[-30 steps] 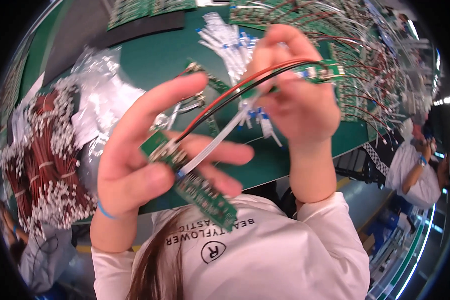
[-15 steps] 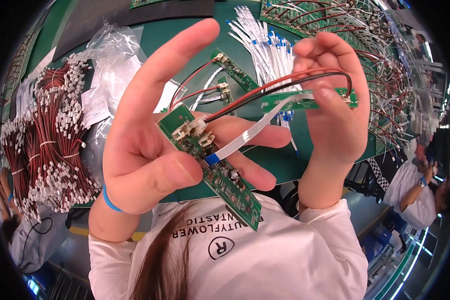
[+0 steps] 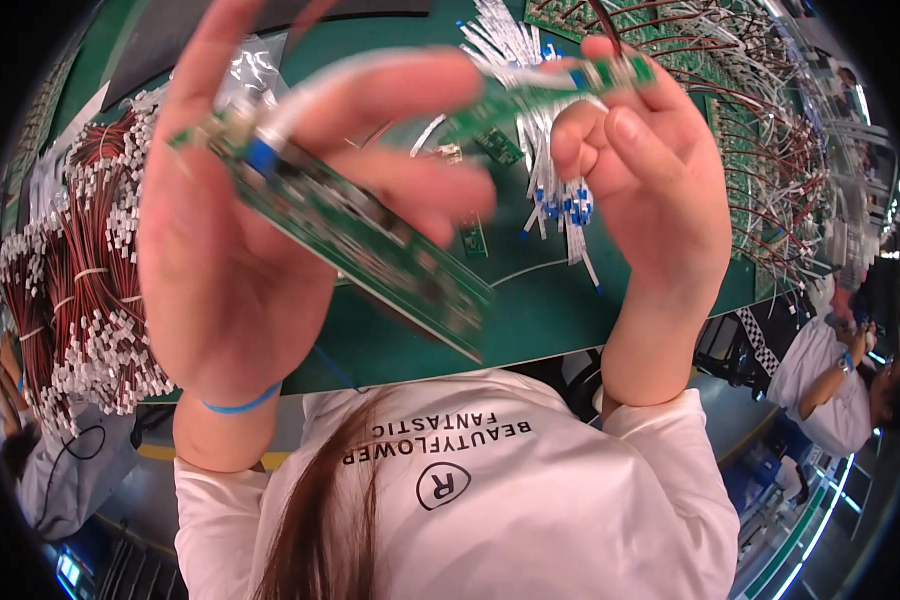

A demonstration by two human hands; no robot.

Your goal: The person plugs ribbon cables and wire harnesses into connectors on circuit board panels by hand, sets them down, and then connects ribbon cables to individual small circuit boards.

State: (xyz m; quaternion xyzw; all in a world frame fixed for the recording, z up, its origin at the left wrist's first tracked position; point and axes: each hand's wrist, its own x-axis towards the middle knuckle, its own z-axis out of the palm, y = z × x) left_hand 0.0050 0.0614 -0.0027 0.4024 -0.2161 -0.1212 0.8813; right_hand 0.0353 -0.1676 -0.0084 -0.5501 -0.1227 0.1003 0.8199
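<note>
My left hand [image 3: 225,240], blurred, is raised over the left of the table with a long green circuit board [image 3: 370,255] slanting across it. How its fingers grip the board is partly hidden. From a blue-tipped connector on that board, a white ribbon cable [image 3: 345,72] arches to the right. In my right hand [image 3: 660,170] a narrower green board [image 3: 515,103] is pinched at its right end, beside a dark wire. The other fingers of that hand curl inward. Behind the hands, small green boards [image 3: 473,238] lie on the table.
Bundled red-and-black wires with white plugs [image 3: 95,270] are piled at left, beside clear plastic bags [image 3: 260,65]. White ribbon cables with blue ends [image 3: 540,130] lie on the green table [image 3: 540,305]. Wired boards [image 3: 760,170] line the right. Other people sit at both sides.
My left hand has moved left and up, tilting the larger board. My right hand has risen slightly at the fingers, and the narrower board has moved up and left.
</note>
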